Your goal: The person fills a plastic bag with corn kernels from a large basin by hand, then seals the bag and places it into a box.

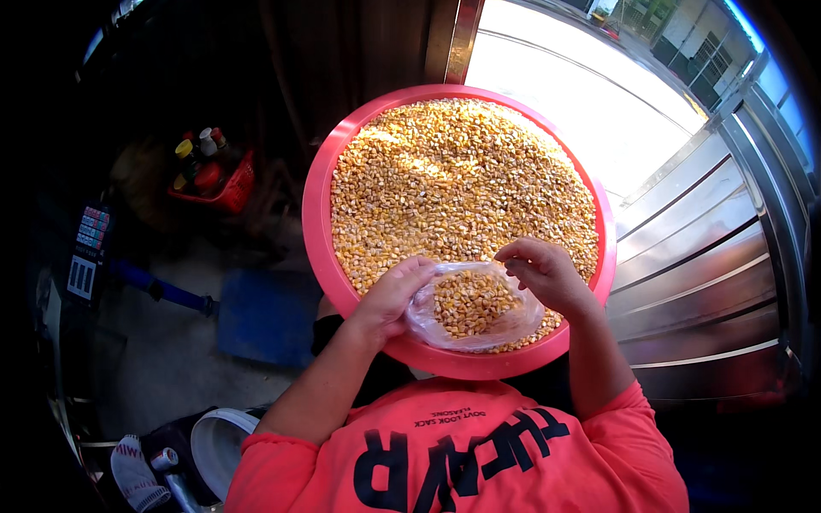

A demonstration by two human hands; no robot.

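Note:
A wide round pink plastic tub (319, 186) full of dried corn kernels (462, 173) lies before me. Over its near side is a clear plastic bag (426, 327), its mouth spread, with corn kernels inside. My left hand (397, 292) grips the bag's left rim between thumb and fingers. At the upper right edge of the bag is my right hand (542, 269), its fingers curled; whether it pinches the plastic is not clear. The bag's underside is hidden.
To the left stand a red basket (240, 186) of capped bottles and a platform scale with a blue plate (266, 317) and keypad display (90, 250). A white bucket (221, 442) and a drink can (165, 458) are at lower left. Ribbed metal panels (699, 256) rise at right.

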